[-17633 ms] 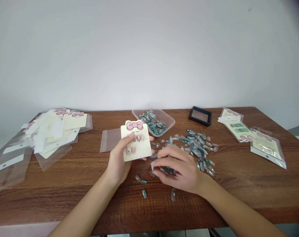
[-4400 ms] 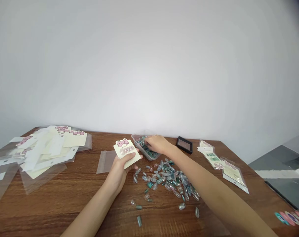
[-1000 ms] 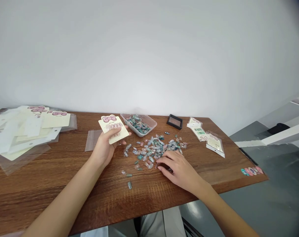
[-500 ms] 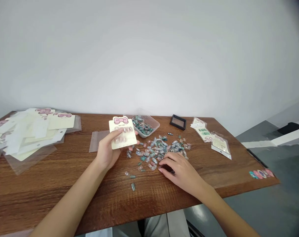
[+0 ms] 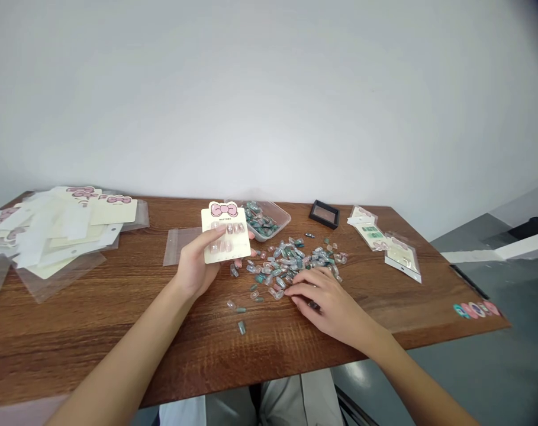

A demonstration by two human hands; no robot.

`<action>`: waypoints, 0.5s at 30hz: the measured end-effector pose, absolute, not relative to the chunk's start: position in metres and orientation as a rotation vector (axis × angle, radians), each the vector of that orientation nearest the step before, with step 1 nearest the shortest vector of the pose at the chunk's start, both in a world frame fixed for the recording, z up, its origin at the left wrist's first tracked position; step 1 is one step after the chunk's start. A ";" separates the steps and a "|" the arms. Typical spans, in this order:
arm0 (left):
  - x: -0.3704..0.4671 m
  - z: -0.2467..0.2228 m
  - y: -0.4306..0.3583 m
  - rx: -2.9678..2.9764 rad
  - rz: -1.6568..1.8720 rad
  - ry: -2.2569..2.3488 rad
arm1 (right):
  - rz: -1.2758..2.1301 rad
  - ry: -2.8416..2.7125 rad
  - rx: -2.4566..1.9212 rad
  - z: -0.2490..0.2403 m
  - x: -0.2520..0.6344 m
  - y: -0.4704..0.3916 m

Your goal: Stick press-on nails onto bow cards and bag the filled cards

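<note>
In my left hand [image 5: 196, 266] is a cream display card [image 5: 239, 245] with a pink bow on top, gripped between thumb and fingers. Press-on nails [image 5: 228, 245] in pale pink sit on the card in two rows, partly covered by my thumb. A pile of loose press-on nails [image 5: 280, 269], clear, grey and teal, is spread over the table. Over the pile's near right edge rests my right hand [image 5: 324, 299], its fingers bent and apart, fingertips touching or close to the nails. Whatever lies beneath that palm is mostly hidden.
Behind the card stands a clear plastic tub [image 5: 283, 218] of more nails. A small black box [image 5: 324, 214] lies at the back. Packaged cards [image 5: 402, 258] are on the right. Bow-topped cards and clear sleeves [image 5: 68, 231] heap on the left, and one sleeve [image 5: 173, 248] lies nearer.
The view has shifted slightly, moving everything a little up and right. My left hand still holds the card, and my right hand stays over the pile with its fingers only slightly moved.
</note>
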State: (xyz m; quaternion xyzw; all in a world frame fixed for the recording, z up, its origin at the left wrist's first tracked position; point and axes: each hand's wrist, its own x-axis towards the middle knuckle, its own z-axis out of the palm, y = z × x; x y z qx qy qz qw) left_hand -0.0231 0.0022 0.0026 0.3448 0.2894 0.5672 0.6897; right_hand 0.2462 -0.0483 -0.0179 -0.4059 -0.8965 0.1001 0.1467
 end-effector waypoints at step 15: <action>-0.024 -0.002 0.004 0.794 1.271 0.633 | 0.423 -2.339 -1.530 -0.030 0.239 -0.056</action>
